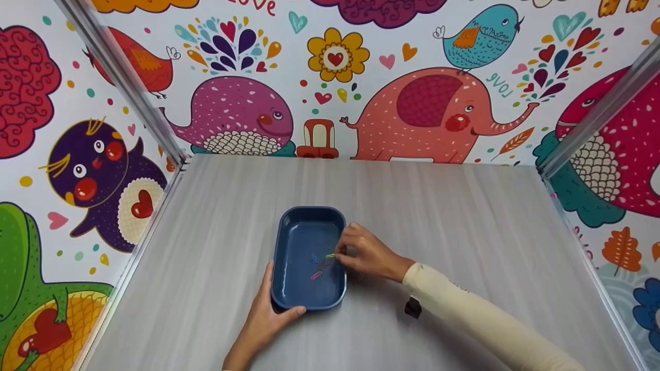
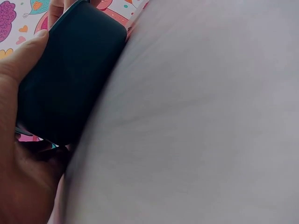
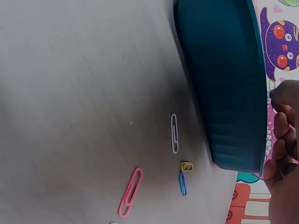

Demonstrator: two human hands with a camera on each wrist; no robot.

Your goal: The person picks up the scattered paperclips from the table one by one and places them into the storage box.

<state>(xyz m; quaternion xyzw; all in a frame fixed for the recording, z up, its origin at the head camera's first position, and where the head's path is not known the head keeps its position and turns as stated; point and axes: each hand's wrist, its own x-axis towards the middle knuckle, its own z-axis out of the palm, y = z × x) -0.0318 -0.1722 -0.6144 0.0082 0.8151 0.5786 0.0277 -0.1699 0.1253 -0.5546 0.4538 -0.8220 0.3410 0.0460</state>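
Observation:
A dark blue rectangular tray [image 1: 300, 288] stands on the table, with a few small paper clips on its floor, among them a pink paper clip [image 1: 316, 276] and a blue paper clip [image 1: 314, 257]. My left hand [image 1: 265, 314] grips the tray's near left corner, thumb at the near rim and fingers along the left side. Over the right rim, my right hand [image 1: 367, 252] pinches a yellow paper clip [image 1: 330, 255] between thumb and forefinger. The right wrist view shows its other fingers curled beside the tray wall [image 3: 224, 84].
On the table right of the tray lie a white paper clip [image 3: 174, 133], a larger pink paper clip [image 3: 130, 192], a small yellow clip [image 3: 187, 166] and a blue clip [image 3: 182, 183] close together. Printed panels [image 1: 237, 113] wall the table [image 1: 412, 196] at the back and sides.

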